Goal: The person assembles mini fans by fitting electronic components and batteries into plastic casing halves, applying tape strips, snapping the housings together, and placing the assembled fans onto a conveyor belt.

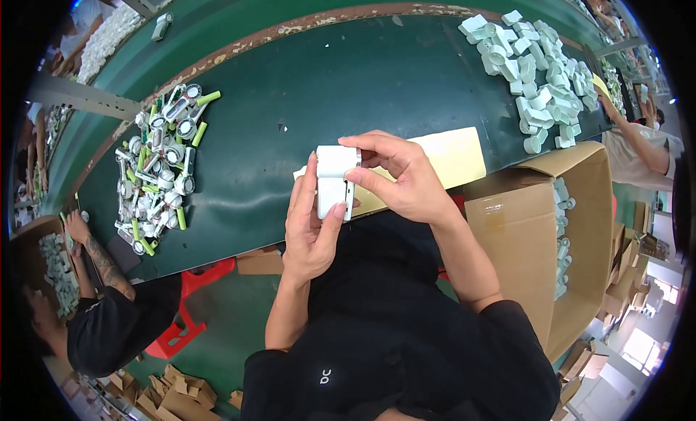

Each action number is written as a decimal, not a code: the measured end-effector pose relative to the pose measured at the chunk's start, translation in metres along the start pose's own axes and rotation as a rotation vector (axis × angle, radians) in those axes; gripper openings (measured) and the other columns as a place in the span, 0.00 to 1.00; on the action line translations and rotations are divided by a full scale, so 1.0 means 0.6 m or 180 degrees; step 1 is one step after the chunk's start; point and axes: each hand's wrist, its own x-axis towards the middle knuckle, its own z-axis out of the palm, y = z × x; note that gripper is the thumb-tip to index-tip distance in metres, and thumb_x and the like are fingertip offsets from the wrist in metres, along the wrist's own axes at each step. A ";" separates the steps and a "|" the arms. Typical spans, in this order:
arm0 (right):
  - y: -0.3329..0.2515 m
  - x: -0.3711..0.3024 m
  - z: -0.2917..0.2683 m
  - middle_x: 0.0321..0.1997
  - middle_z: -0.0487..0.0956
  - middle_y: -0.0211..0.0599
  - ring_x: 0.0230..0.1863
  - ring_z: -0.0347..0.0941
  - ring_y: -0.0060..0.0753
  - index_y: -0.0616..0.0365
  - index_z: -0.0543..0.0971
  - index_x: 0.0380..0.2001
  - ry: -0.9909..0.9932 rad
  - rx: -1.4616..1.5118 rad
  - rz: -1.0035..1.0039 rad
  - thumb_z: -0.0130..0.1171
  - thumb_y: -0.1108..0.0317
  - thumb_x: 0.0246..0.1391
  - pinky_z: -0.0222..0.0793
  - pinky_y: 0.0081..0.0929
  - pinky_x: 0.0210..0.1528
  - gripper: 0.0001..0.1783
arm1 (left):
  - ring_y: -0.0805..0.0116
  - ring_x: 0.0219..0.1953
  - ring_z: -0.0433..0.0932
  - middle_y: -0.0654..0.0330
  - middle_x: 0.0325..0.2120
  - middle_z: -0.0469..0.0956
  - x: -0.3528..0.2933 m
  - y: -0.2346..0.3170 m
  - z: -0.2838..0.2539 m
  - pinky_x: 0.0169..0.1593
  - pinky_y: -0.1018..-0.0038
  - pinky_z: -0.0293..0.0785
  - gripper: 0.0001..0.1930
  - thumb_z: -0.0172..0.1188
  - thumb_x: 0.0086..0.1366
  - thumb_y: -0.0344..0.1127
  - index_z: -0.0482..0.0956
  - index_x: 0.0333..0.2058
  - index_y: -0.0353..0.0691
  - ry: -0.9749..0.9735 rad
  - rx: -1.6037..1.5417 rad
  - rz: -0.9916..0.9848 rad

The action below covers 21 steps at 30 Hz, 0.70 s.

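In front of my chest, above the work table's near edge, is a small white plastic housing (332, 193) with a wider top and a narrow slot along its right side. My left hand (310, 240) wraps around its lower left, with the thumb on the front. At the upper right, my right hand (406, 180) grips the housing between thumb and fingers, by a shiny band at its edge. What is inside the housing cannot be seen. Beneath my hands lies a pale yellow sheet (455, 154).
White assemblies with lime-green sticks (148, 178) are heaped at left on the dark green table (312, 80). Pale green plastic shells (538, 77) pile up at far right. An open cardboard box (511, 243) of similar parts stands at my right. Co-workers sit at both sides.
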 end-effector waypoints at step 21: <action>-0.016 0.021 0.006 0.25 0.81 0.38 0.27 0.75 0.27 0.66 0.83 0.26 0.0444 -0.0612 -0.0737 0.47 0.57 0.74 0.68 0.27 0.31 0.28 | 0.67 0.45 0.82 0.55 0.51 0.74 -0.003 0.022 0.032 0.40 0.74 0.81 0.35 0.64 0.69 0.24 0.59 0.71 0.31 -0.0441 -0.0326 -0.0429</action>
